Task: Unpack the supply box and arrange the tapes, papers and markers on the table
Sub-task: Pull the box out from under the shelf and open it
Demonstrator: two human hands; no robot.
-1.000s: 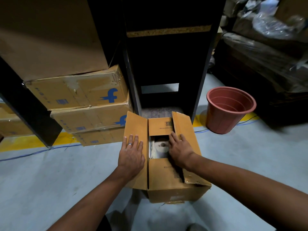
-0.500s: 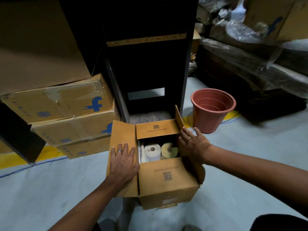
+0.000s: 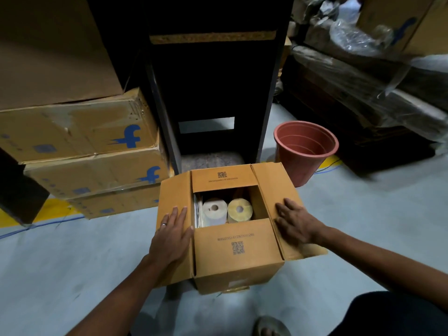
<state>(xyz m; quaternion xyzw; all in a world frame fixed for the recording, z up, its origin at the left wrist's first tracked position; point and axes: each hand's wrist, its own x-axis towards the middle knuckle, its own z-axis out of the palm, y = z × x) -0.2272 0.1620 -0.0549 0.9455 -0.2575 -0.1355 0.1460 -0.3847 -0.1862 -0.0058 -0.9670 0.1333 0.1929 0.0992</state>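
Pressing the box flaps open on the floor

The supply box stands on the grey floor, its top open. The left hand lies flat, fingers spread, on the left flap; the right hand lies flat on the right flap. Neither hand grasps anything. Inside stand a white roll and a yellow roll, touching, with papers at the left wall. A red bucket stands near.

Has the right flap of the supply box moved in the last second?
Yes. The right flap has swung outward from over the opening and lies spread under the right hand, toward the red bucket.
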